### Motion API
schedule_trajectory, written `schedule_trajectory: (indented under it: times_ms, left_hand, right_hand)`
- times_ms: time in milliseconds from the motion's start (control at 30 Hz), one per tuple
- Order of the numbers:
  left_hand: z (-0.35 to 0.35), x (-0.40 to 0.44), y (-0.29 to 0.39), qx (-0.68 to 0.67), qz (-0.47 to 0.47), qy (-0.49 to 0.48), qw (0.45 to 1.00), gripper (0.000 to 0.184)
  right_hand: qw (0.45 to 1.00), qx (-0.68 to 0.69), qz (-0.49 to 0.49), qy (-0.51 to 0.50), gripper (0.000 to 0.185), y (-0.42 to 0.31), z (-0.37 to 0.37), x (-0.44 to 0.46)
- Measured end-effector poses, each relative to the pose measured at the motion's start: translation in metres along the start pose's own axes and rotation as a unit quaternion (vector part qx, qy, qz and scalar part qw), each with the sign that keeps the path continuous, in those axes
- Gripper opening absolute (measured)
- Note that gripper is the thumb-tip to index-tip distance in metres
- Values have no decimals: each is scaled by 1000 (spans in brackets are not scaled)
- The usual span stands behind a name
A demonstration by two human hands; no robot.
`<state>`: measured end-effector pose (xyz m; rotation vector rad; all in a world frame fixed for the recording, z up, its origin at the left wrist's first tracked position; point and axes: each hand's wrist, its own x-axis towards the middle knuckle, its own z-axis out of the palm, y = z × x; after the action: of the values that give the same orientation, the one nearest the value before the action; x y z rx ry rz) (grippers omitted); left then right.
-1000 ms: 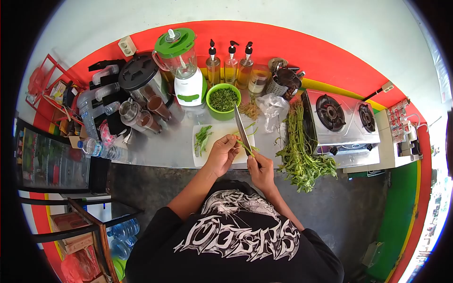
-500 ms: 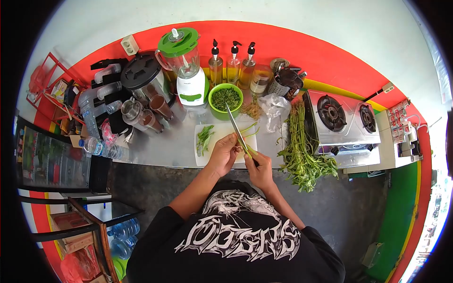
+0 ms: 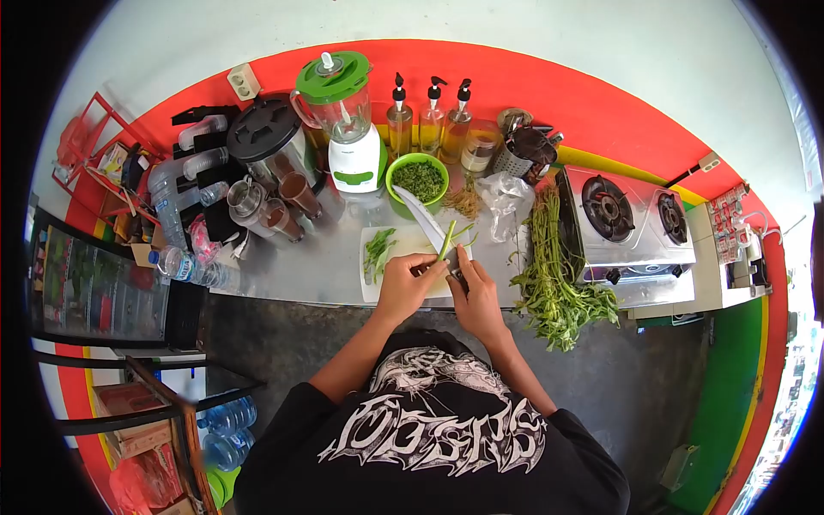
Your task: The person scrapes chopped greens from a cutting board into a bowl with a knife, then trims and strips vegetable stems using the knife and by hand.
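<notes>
My left hand [image 3: 407, 284] pinches a green stem [image 3: 447, 239] that points up and away over the white cutting board [image 3: 375, 292]. In my right hand [image 3: 477, 299] is a kitchen knife [image 3: 418, 211], its blade slanting up to the left behind the stem. The blade tip reaches the rim of a green bowl [image 3: 400, 206] filled with chopped greens [image 3: 420, 180]. Cut leafy pieces [image 3: 378, 252] lie on the board's left side. Thin green stalks lie at its upper right, partly hidden by my right hand.
A bundle of leafy stalks [image 3: 549, 283] hangs over the counter's front edge, beside a gas stove [image 3: 631, 227]. A blender [image 3: 354, 159], pump bottles [image 3: 431, 120] and a clear plastic bag [image 3: 504, 202] stand or lie behind the board. Metal pitchers [image 3: 249, 206] and plastic bottles [image 3: 184, 266] are leftward.
The stem now stands up from my left fingers, where it had pointed down toward my right hand. My right hand has shifted slightly right, and the knife blade leans further left.
</notes>
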<state>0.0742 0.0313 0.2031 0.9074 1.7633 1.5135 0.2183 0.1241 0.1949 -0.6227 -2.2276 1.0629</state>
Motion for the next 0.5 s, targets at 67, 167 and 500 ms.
schedule_trajectory:
  times_ms: [67, 167, 500]
  left_hand:
    - [-1, 1, -8, -16, -6, 27, 999, 21]
    - [-4, 2, -19, -4, -14, 45, 999, 20]
    - [-17, -4, -38, 12, -46, 151, 987, 20]
  right_hand:
    - [999, -24, 22, -17, 57, -1, 1, 2]
    - [999, -28, 32, -21, 57, 3, 9, 9]
    - [997, -71, 11, -28, 52, 17, 56, 74]
